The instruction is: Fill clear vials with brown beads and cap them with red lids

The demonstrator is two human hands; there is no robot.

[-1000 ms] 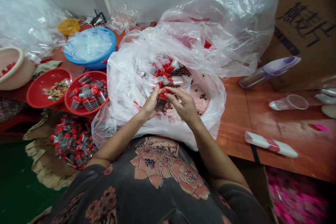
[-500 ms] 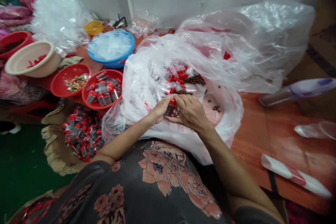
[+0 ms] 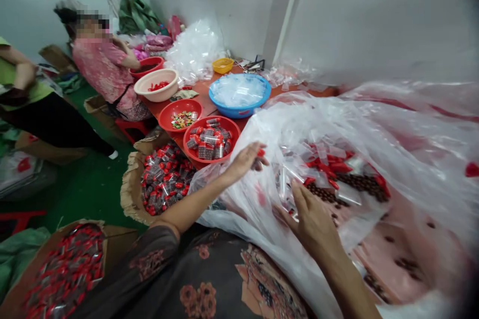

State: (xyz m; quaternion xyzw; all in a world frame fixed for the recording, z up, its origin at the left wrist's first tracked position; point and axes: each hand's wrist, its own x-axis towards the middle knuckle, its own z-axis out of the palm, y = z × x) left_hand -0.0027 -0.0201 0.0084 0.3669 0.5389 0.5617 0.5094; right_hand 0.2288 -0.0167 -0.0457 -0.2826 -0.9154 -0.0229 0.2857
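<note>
My left hand [image 3: 245, 160] is closed around a small clear container with a red cap [image 3: 260, 153], raised over the left side of the white plastic bag [image 3: 258, 204]. To its left is a red bowl [image 3: 232, 153] of filled, red-capped containers. My right hand [image 3: 314, 217] hovers over the bag's opening with fingers stretched out and nothing visible in them; its fingertips are close to empty clear tubes [image 3: 286, 184]. Inside the bag lie red caps [image 3: 325, 162], more clear pieces and many small brown balls [image 3: 359, 184].
A blue basin [image 3: 266, 98] of clear plastic pieces, a cream bowl [image 3: 144, 90] with red parts and a red bowl [image 3: 164, 118] of colourful bits stand behind. Cardboard boxes [image 3: 129, 192] of filled containers sit on the floor. A person in pink [image 3: 99, 62] and another in green [image 3: 35, 77] are leftward.
My hands, together over the bag before, have parted. The left carries the red-capped container leftward; the right has let go of it. The view has turned left, bringing two people into sight.
</note>
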